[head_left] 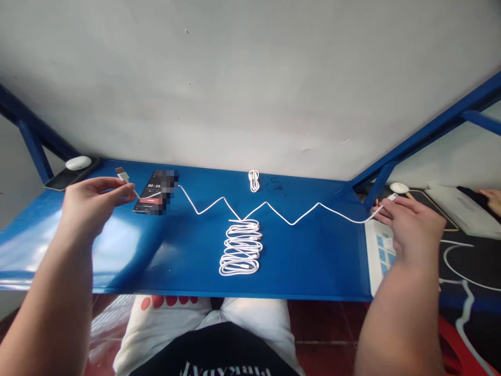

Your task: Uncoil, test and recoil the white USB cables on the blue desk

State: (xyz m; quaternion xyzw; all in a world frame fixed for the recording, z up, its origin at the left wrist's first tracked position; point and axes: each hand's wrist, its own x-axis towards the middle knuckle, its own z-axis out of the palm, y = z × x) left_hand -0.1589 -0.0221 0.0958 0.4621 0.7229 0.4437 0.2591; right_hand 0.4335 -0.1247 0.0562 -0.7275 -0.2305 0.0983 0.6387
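A white USB cable (291, 224) stretches in zigzag bends between my two hands, above the blue table. My left hand (97, 196) pinches it near the USB plug, which points up over the fingers. At the right, my right hand (413, 222) pinches the other end close to its small white connector. Below the cable's middle, a row of coiled white cables (240, 250) lies overlapping on the table. Farther back, near the wall, rests a small bundled white cable (254, 181). Beside my left hand lies a phone (151, 193) with a timer on its screen, partly blurred out.
The blue table (313, 266) meets a grey wall (250, 78) at the back. A white mouse (78, 163) sits on a dark object at the left. On the right are a white box (373, 256), a second surface with loose cables, and another person's hand (491, 201).
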